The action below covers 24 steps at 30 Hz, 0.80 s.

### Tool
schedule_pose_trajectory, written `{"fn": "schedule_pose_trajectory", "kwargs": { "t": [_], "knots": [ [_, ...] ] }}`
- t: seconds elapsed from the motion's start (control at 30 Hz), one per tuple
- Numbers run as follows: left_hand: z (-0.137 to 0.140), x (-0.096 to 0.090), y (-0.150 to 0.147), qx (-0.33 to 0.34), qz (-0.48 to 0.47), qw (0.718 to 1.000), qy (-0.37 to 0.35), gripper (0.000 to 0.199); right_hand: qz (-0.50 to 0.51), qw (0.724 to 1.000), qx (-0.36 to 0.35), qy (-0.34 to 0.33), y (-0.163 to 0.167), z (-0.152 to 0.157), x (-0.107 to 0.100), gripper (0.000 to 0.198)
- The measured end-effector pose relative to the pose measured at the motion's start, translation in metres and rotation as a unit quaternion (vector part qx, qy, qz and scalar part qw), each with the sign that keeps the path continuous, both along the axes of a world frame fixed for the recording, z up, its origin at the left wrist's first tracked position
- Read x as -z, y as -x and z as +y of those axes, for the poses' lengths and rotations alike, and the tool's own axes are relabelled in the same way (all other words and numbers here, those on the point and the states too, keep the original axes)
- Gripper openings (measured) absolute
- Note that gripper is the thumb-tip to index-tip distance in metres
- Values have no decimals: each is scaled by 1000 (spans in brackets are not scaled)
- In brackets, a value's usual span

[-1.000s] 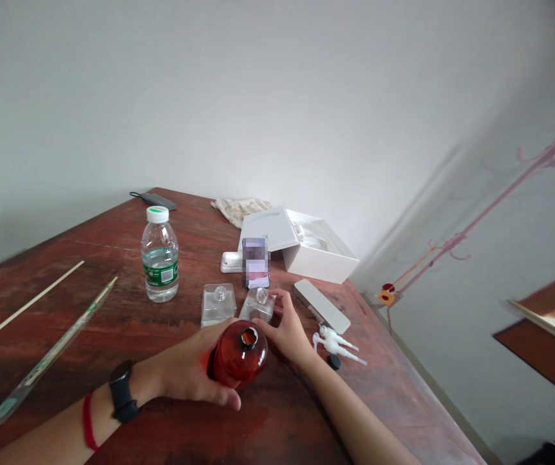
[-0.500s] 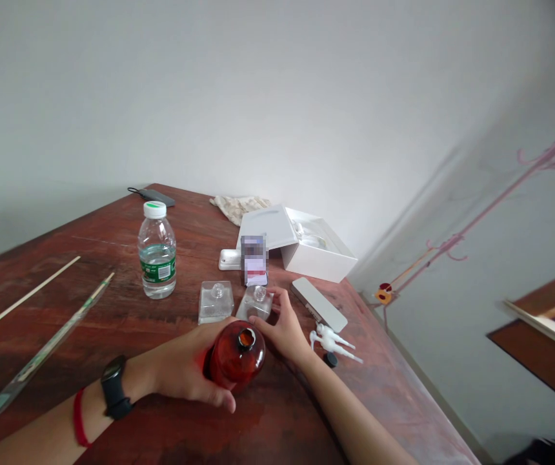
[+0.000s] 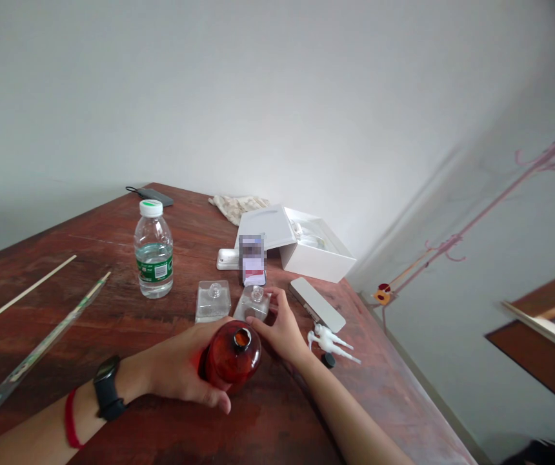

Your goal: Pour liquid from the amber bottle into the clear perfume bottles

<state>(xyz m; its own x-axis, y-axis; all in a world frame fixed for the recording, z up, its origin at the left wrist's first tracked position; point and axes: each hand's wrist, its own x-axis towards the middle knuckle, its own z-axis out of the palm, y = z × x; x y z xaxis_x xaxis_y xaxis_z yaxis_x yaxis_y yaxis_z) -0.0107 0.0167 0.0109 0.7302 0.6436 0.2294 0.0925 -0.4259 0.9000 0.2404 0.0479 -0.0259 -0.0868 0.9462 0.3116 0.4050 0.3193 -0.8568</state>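
My left hand (image 3: 185, 368) is wrapped round a red, see-through bottle (image 3: 233, 358) whose narrow mouth is uncapped. Just behind it, my right hand (image 3: 282, 329) grips the right side of a small clear square bottle (image 3: 251, 305) with a round neck, thumb in front and fingers at the far side. A second clear square bottle (image 3: 212, 301) stands to its left. On the right lie white pump heads (image 3: 328, 340) and a black cap (image 3: 328, 360). The red bottle hides part of the clear bottle's front edge.
A water bottle (image 3: 154, 255) with a green label stands at left, beside a wooden stick (image 3: 20, 296) and wrapped chopsticks (image 3: 45, 349). Farther back are a phone (image 3: 252, 261), a white open box (image 3: 313, 252) and a cloth (image 3: 239, 208). A grey case (image 3: 317, 303) lies at right.
The whole view has shifted slightly, so everything sits a little farther left. Both hands keep the same hold on their bottles.
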Motion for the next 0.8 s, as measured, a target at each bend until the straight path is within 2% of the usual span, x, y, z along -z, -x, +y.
{"fn": "schedule_pose_trajectory", "kwargs": {
  "t": [0.37, 0.5, 0.63, 0.7, 0.8],
  "knots": [
    [1, 2, 0, -11, 4, 1000, -9, 80, 0, 1000, 17, -14, -9, 5, 5, 55],
    [0, 1, -1, -6, -6, 1000, -7, 78, -20, 995, 56, -76, -8, 1, -4, 51],
    [2, 1, -2, 12, -15, 1000, -2, 76, -11, 980, 125, -155, -3, -11, -20, 28],
    [4, 2, -2, 19, -11, 1000, -4, 76, 20, 983, 104, -151, 1, -16, -24, 19],
    [7, 4, -1, 28, -11, 1000, -7, 79, 27, 992, 28, -122, 7, -22, -24, 18]
  ]
}}
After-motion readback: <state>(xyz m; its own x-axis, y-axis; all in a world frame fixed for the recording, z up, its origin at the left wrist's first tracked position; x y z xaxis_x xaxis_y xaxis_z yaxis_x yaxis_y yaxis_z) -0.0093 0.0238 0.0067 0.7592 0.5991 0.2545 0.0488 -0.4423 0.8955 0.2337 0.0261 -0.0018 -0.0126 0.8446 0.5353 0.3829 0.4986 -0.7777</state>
